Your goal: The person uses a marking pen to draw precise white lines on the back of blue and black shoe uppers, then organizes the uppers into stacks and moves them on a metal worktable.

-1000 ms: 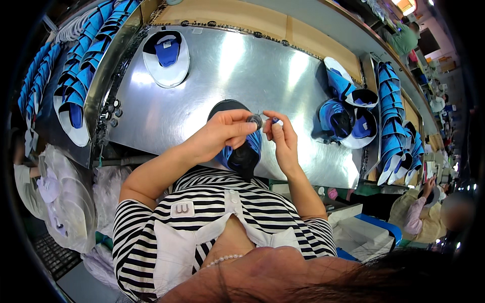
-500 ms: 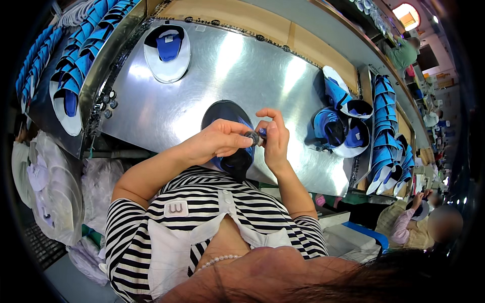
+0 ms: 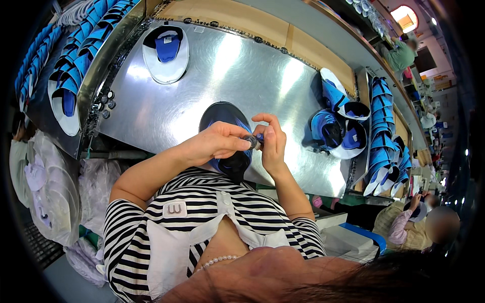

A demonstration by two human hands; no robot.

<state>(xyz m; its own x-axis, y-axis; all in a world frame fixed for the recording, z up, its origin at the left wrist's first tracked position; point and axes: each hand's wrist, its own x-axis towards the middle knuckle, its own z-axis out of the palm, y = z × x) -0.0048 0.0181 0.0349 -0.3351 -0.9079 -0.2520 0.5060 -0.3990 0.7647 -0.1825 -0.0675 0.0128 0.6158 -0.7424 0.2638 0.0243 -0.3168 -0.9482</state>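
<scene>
A shiny metal tabletop (image 3: 151, 108) carries a blue-and-black cap (image 3: 220, 112) close to the person, its long axis pointing away from them, brim outermost. Above it, the left grip (image 3: 218, 140) pinches a small dark disc (image 3: 250, 140); just right of that, the right grip (image 3: 273, 146) clasps a small blue piece (image 3: 259, 137). The cap lies nearer the left.

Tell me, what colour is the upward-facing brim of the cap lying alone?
White; the brim shows best in the head view.
</scene>
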